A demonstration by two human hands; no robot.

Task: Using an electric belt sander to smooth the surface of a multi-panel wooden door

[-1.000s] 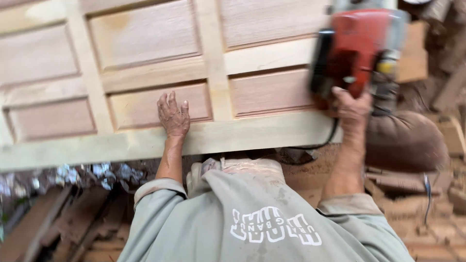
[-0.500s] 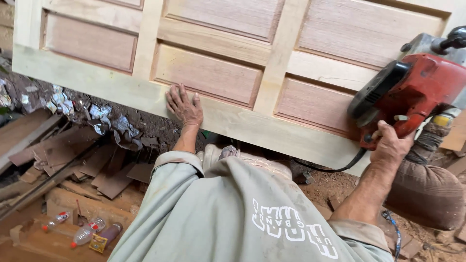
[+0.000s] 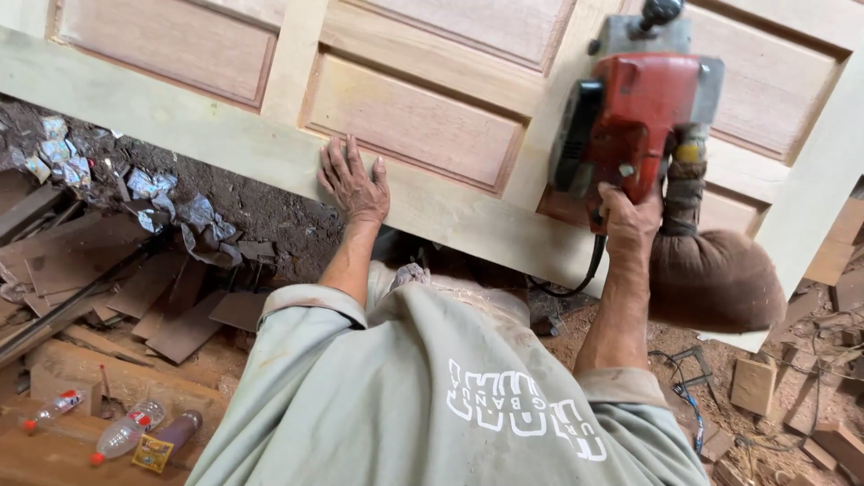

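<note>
A pale wooden panelled door (image 3: pixel 225 135) lies flat in front of me, with reddish inset panels. My left hand (image 3: pixel 353 183) rests flat on its near rail, fingers spread. My right hand (image 3: pixel 628 216) grips the rear handle of a red and grey belt sander (image 3: pixel 630 117) that sits on the door to the right of the middle stile. A brown cloth dust bag (image 3: pixel 715 279) hangs from the sander over the door's near edge. A black power cord (image 3: pixel 576 283) drops from the tool under the door.
Wood offcuts and planks (image 3: pixel 162 306) lie on the dirt floor at left, with crumpled foil scraps (image 3: pixel 171 202). Plastic bottles (image 3: pixel 121 436) lie on a board at the bottom left. More blocks and cables (image 3: pixel 765 387) litter the floor at right.
The view has swung as my head moved. The sander has shifted left along the door and now stands more upright in view. My left hand stays flat on the rail.
</note>
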